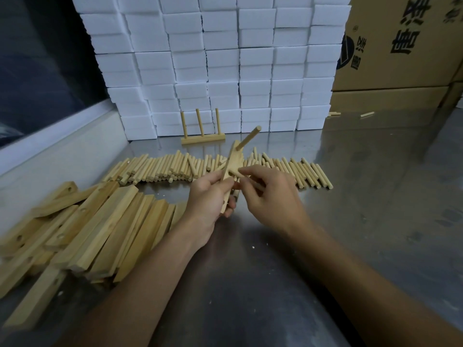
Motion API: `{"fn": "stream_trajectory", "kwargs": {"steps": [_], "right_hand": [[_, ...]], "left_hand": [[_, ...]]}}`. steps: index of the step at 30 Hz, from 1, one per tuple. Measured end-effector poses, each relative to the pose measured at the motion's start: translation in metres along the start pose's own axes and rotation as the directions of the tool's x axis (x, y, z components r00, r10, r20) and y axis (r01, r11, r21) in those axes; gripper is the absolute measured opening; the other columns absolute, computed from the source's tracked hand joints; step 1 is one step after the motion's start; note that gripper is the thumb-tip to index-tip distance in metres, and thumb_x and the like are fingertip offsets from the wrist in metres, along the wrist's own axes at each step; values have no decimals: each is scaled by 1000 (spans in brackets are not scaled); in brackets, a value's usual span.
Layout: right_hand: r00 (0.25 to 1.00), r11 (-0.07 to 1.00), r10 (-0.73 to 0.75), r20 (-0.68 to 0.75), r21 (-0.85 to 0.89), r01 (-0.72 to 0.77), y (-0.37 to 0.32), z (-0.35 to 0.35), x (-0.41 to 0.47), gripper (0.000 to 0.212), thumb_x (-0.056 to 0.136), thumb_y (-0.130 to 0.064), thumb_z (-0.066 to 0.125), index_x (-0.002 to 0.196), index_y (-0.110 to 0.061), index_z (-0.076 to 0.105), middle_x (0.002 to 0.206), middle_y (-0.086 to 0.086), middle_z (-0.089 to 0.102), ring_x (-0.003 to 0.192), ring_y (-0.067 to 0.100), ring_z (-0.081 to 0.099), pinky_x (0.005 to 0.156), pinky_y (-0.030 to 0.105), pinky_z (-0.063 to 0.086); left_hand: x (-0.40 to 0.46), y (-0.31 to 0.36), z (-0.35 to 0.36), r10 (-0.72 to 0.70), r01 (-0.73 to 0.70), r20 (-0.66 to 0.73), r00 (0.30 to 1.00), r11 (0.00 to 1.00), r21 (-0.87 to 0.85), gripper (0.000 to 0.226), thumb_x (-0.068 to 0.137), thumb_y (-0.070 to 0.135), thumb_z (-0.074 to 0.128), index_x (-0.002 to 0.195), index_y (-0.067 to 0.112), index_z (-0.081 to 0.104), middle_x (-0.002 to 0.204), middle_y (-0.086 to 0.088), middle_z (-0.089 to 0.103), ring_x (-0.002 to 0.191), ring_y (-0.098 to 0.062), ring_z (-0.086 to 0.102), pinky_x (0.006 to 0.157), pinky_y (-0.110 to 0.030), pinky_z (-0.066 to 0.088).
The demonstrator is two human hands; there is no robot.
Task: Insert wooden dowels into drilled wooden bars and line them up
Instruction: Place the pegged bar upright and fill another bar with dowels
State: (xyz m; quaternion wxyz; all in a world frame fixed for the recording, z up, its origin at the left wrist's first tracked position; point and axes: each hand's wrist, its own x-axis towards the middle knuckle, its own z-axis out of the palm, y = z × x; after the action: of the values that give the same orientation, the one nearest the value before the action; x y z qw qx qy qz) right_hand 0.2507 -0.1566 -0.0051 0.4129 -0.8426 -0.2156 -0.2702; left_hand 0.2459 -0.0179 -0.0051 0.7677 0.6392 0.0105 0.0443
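My left hand grips a drilled wooden bar, held tilted above the metal table. One dowel sticks out of the bar's upper hole, pointing up and right. My right hand pinches a second dowel whose tip is at the bar's middle hole. A long row of loose dowels lies behind the hands. A pile of drilled bars lies at the left. One finished bar with three upright dowels stands at the back.
A wall of stacked white foam blocks rises at the back. Cardboard boxes stand at the back right, with two stray dowels on the steel table near them. A white ledge borders the left.
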Motion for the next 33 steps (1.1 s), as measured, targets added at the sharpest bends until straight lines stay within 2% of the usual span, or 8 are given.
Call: {"fn": "stream_trajectory", "kwargs": {"steps": [6, 11, 17, 22, 26, 29, 31, 33], "right_hand": [[999, 991, -19, 33, -130, 23, 0, -7, 3, 20, 94, -29, 66, 108, -21, 77, 91, -7, 76, 83, 11, 69, 70, 39, 57], [995, 957, -79, 63, -276, 94, -3, -14, 6, 19, 96, -33, 62, 95, -23, 78, 80, -7, 74, 73, 13, 66, 58, 34, 53], [988, 914, -80, 129, -387, 124, -2, -13, 3, 27, 98, -33, 53, 85, -20, 73, 72, -4, 66, 64, 17, 56, 52, 29, 38], [991, 982, 84, 101, -175, -65, -5, -7, 2, 25, 98, -24, 59, 84, -15, 78, 54, -9, 59, 52, 10, 52, 53, 30, 42], [899, 887, 412, 151, 159, -433, -9, -2, 2, 32, 98, -26, 60, 72, -16, 75, 37, -13, 44, 37, 4, 41, 50, 24, 34], [987, 963, 105, 118, -260, -71, -10, -4, -4, 32, 101, -31, 52, 80, -16, 70, 55, -7, 55, 50, 14, 51, 52, 29, 36], [992, 856, -25, 125, -509, 86, -14, -3, -4, 32, 103, -35, 46, 87, -16, 66, 63, 2, 60, 57, 27, 56, 51, 30, 31], [992, 843, 0, 125, -533, 67, -17, -1, -3, 33, 103, -38, 43, 89, -17, 65, 64, 2, 56, 57, 28, 53, 52, 31, 31]], "left_hand": [[-1, -2, -1, 84, -81, -20, 996, 988, 132, 24, 101, 8, 51, 119, 11, 65, 62, 5, 60, 52, -9, 48, 45, -22, 39], [-1, -5, -1, 224, -216, 15, 975, 921, 323, 31, 100, 8, 53, 96, 37, 65, 59, 14, 64, 50, -2, 51, 47, -15, 42], [0, -10, -3, 319, -295, 47, 947, 798, 525, 24, 98, 15, 57, 101, 36, 67, 58, 24, 61, 57, 4, 57, 63, -22, 45], [-1, -8, -5, 375, -337, 73, 924, 710, 618, 19, 97, 15, 58, 109, 22, 70, 66, 20, 63, 65, 1, 59, 62, -19, 45], [-2, -7, -3, 411, -321, 51, 910, 622, 714, 31, 95, 18, 62, 125, 11, 65, 109, -7, 72, 101, -23, 65, 85, -31, 53], [-4, -6, -1, 405, -288, 21, 914, 612, 736, 37, 95, 20, 62, 131, 10, 62, 122, -8, 68, 118, -22, 58, 102, -37, 47], [-4, -6, -2, 443, -318, 28, 896, 596, 737, 25, 95, 18, 62, 117, 10, 68, 100, -8, 71, 92, -12, 59, 88, -42, 52], [-4, -5, -4, 462, -333, 29, 886, 593, 734, 21, 94, 16, 63, 112, 9, 70, 96, -7, 73, 81, -8, 58, 79, -32, 52]]}}
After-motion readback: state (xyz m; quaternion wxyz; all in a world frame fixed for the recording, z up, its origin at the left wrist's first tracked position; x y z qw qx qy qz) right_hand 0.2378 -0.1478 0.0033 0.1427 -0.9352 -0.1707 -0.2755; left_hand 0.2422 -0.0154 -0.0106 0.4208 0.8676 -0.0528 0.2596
